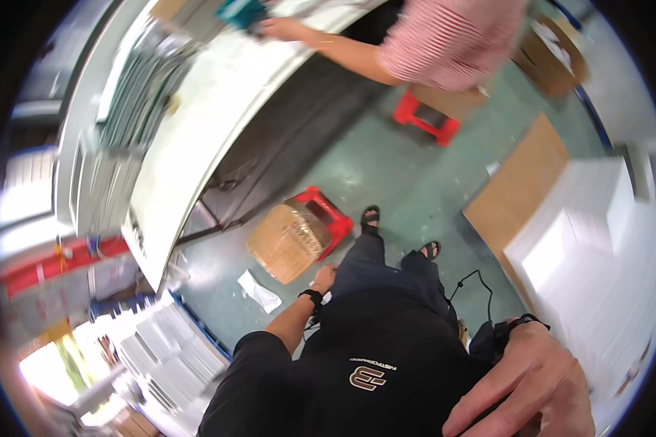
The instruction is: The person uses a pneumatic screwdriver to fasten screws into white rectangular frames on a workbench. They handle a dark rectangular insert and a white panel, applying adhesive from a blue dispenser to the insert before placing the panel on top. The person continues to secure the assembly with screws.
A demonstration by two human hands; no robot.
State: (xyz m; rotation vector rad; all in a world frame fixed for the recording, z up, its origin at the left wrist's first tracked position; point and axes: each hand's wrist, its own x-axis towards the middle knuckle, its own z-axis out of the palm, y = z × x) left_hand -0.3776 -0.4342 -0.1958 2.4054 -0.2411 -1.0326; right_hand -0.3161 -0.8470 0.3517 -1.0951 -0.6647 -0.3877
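Observation:
I look down my own body: black shirt, dark trousers, sandals on a green floor. My left hand, a black band on its wrist, hangs beside my left thigh with its fingers curled in; whether it holds anything is unclear. Close to the camera at the lower right, my right hand lies with fingers apart against my black clothing, a black watch on its wrist. A red stool with a brown woven cushion stands just ahead of my left hand.
A long white table runs along the left. A co-worker in a striped shirt reaches a hand onto it. There is a second red stool, white sheet stacks on cardboard, more stacks, and a paper scrap.

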